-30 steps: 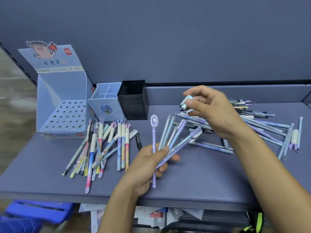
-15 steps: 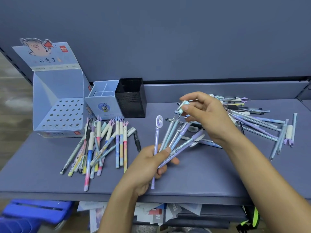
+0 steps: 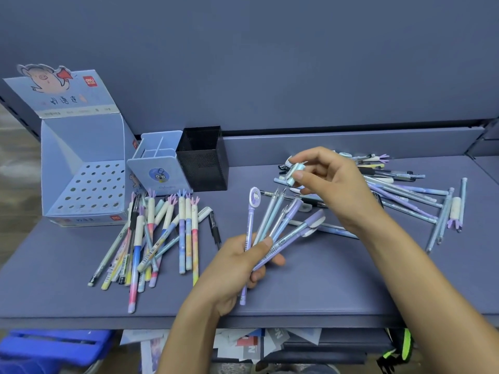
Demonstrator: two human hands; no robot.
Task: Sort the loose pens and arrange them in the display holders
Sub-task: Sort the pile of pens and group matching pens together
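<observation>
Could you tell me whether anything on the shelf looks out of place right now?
Nothing looks broken. A black pen lies at the right edge of the pastel pen group, where it does not match; the pile on the right is a crisscrossed jumble.

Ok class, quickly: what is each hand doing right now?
Left hand: grips a fanned bunch of purple and blue pens.
Right hand: pinches a small pale blue cap-like piece.
</observation>
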